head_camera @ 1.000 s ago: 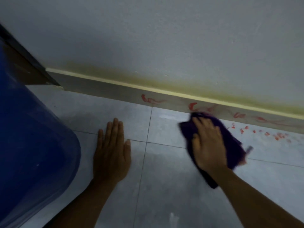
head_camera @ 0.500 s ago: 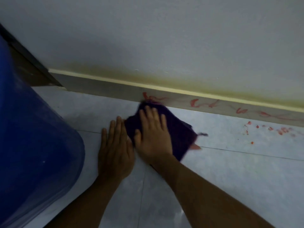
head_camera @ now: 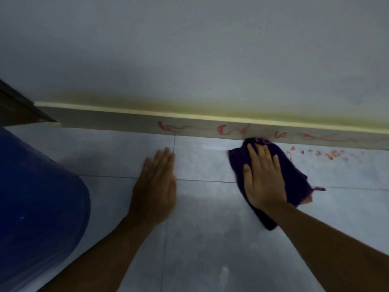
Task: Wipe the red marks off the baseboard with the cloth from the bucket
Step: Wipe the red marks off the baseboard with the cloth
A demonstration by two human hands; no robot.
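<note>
Cloth (head_camera: 294, 178), dark purple, lies crumpled on the floor tile (head_camera: 210, 239) right of frame centre, its top edge touching the bottom of the baseboard (head_camera: 109, 121). Right hand (head_camera: 263, 178) sits flat on top of it, palm down, fingers straight & pressed together, tips near the baseboard. Left hand (head_camera: 156, 186) lies flat on bare tile at centre, well apart from the cloth, fingers together, slightly blurred. Red marks (head_camera: 225, 130) run along the baseboard from centre to the right edge; more red spots (head_camera: 332, 154) dot the tile just below, to the right of the cloth. Blue bucket (head_camera: 37, 203) fills the lower left. Pale wall (head_camera: 189, 49) w/ yellowish stain above the baseboard.
</note>
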